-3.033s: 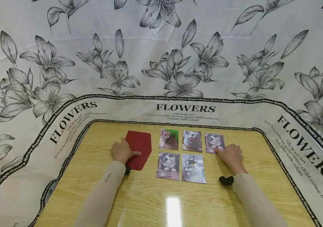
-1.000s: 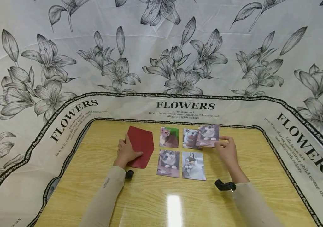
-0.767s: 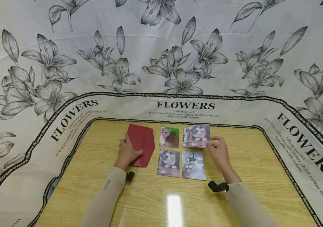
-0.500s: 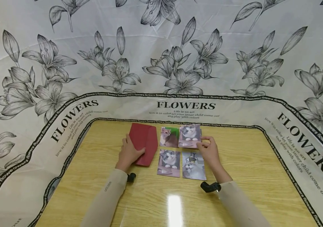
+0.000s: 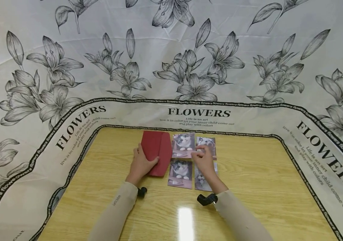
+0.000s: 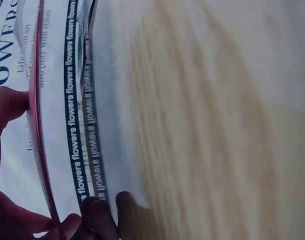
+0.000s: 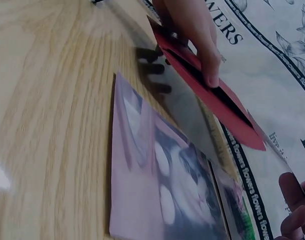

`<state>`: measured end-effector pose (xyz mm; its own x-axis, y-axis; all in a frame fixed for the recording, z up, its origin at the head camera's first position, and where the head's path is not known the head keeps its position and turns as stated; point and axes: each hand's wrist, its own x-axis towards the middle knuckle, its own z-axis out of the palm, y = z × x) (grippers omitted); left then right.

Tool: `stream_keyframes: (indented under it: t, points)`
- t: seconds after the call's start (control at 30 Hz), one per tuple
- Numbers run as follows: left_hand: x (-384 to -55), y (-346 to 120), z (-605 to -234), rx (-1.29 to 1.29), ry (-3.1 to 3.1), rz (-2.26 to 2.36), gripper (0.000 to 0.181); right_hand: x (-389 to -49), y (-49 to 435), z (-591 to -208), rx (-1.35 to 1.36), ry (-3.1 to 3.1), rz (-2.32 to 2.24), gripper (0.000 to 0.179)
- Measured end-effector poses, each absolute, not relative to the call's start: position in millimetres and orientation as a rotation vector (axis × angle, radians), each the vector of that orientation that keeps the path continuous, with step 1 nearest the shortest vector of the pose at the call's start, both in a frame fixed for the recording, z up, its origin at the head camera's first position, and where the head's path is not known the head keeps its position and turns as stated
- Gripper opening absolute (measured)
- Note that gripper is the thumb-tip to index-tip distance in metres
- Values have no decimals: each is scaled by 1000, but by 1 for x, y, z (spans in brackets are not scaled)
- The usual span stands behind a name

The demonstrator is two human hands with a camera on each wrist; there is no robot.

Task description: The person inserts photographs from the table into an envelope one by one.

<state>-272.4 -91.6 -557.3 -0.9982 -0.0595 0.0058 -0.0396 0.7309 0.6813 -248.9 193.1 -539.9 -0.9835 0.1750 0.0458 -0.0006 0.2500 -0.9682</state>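
My left hand (image 5: 140,165) grips a red envelope (image 5: 156,147) by its left side, thumb on its front, tilted up off the table. From the right wrist view the envelope (image 7: 217,95) shows a dark gap along its mouth. My right hand (image 5: 206,167) pinches a cat photo card (image 5: 183,144) at its lower right corner, its left edge right at the envelope's flap side. Below it lies a matching cat card (image 5: 180,172). A card with a whitish furry animal (image 5: 206,142) and a white cat card (image 5: 201,179) lie partly behind my right hand.
The brown cat card with a green background (image 7: 245,212) lies under the held card and is hidden in the head view. Wooden tabletop (image 5: 250,187) surrounds the cards. A flower-printed cloth (image 5: 198,115) rises along its back and sides.
My right hand has picked up the top right cat card and carried it left over the row to the envelope. My left hand has tilted the envelope and shifted it slightly right.
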Motion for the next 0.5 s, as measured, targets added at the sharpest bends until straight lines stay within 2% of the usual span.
stream_keyframes:
  t: [0.5]
  points:
    - [-266, -86, -553, 53, -2868, -1206, 121, -260, 156, -546, -117, -2360, 1807, 34]
